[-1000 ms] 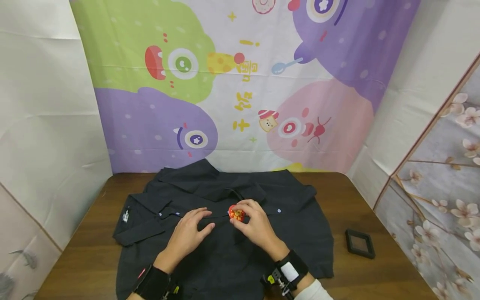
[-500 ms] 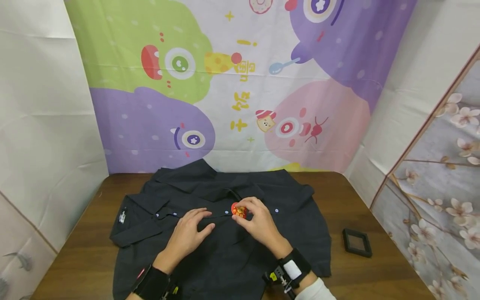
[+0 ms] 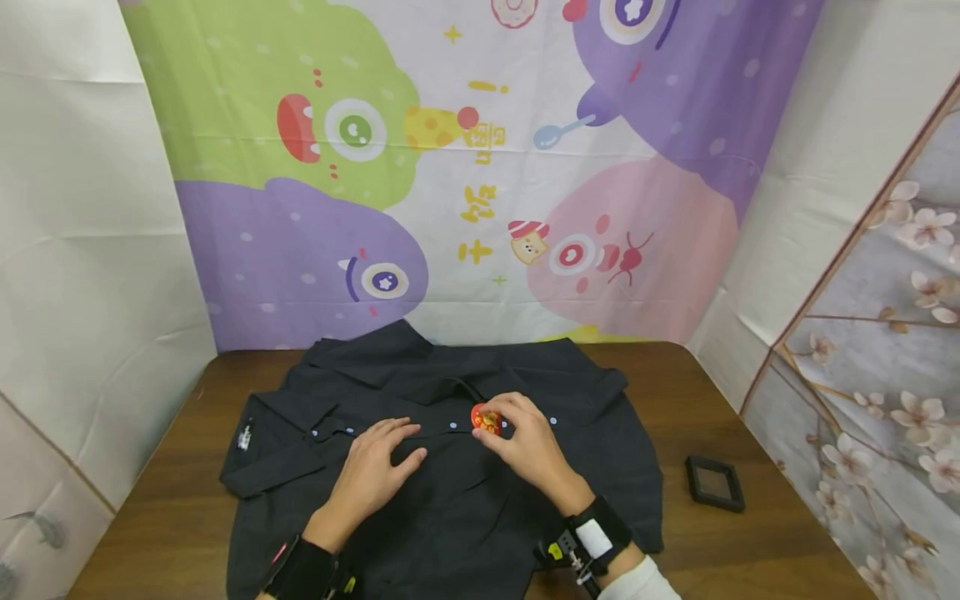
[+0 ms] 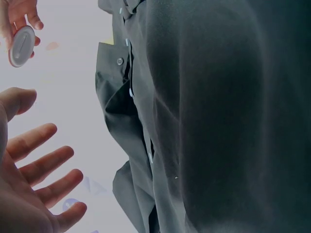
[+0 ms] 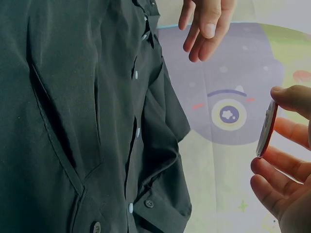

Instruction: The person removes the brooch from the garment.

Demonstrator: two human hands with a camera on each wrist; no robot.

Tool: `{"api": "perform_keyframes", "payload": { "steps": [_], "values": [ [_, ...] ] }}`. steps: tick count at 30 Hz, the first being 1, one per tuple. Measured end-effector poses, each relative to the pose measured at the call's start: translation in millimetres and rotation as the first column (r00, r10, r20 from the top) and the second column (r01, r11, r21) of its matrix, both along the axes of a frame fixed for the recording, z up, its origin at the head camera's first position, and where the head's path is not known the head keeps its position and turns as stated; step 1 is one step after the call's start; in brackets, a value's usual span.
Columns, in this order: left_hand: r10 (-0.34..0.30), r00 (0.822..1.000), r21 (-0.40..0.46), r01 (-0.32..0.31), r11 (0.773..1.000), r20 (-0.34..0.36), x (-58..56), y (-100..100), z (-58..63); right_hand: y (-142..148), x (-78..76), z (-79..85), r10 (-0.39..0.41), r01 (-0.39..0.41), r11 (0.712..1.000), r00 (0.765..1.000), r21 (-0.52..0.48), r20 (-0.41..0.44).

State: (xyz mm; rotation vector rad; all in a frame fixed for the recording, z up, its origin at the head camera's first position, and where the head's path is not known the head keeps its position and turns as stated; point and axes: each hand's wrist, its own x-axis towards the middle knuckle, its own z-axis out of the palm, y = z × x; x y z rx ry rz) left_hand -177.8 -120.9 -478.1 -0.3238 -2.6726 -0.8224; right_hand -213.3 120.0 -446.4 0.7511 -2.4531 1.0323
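Observation:
A round red badge [image 3: 482, 414] with gold markings is pinched between the thumb and fingers of my right hand [image 3: 538, 450]. The left wrist view shows the badge's pale back [image 4: 22, 47] with a pin across it. In the right wrist view the badge [image 5: 267, 130] is seen nearly edge-on, held clear of the shirt. My left hand [image 3: 372, 468] hovers over the shirt's left part, fingers spread and holding nothing. Below both hands a black button-up shirt [image 3: 442, 517] lies spread out, its light buttons in a row and a sleeve folded over at the left.
A small black square frame [image 3: 717, 502] lies on the brown wooden table [image 3: 772, 558] to the right of the shirt. Behind the table hangs a cartoon-printed cloth [image 3: 480, 317]. White panels [image 3: 97, 250] stand at the sides.
My right hand has moved slightly right over the shirt with the badge, uncovering a shirt button to its left. The left hand stays nearly in place. The head view has shifted a little.

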Motion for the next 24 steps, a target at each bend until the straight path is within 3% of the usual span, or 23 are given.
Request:
{"api": "perform_keyframes", "payload": {
  "steps": [24],
  "values": [
    [-0.008, 1.0, 0.014, 0.008, 1.0, 0.005, 0.6, -1.2, -1.8, 7.0, -1.3, 6.3, -0.02, 0.02, 0.999, 1.0, -0.028, 0.002]
  ]
}}
